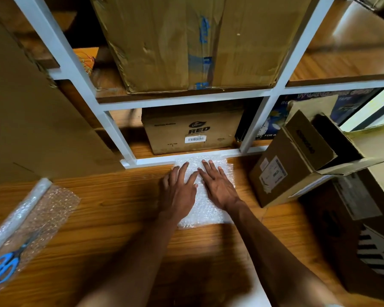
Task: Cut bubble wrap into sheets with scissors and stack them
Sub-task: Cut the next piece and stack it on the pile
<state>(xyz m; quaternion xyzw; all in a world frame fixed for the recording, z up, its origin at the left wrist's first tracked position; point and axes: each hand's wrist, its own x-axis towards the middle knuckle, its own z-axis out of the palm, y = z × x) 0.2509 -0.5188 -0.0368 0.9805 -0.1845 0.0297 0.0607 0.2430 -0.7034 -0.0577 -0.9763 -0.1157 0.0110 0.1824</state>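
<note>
A stack of cut bubble wrap sheets [205,212] lies flat on the wooden floor, its far edge against the white shelf frame. My left hand [179,187] and my right hand [218,185] both press flat on top of it, fingers straight and spread, side by side. At the far left a roll of bubble wrap [26,209] lies partly unrolled. Blue-handled scissors [3,268] rest on its loose end, held by neither hand.
A white metal shelf frame [146,161] with cardboard boxes stands straight ahead; one box is marked RED [193,129]. Open cardboard boxes [297,160] crowd the right side. A large cardboard sheet [31,120] leans at the left. The wooden floor [111,218] lies between roll and stack.
</note>
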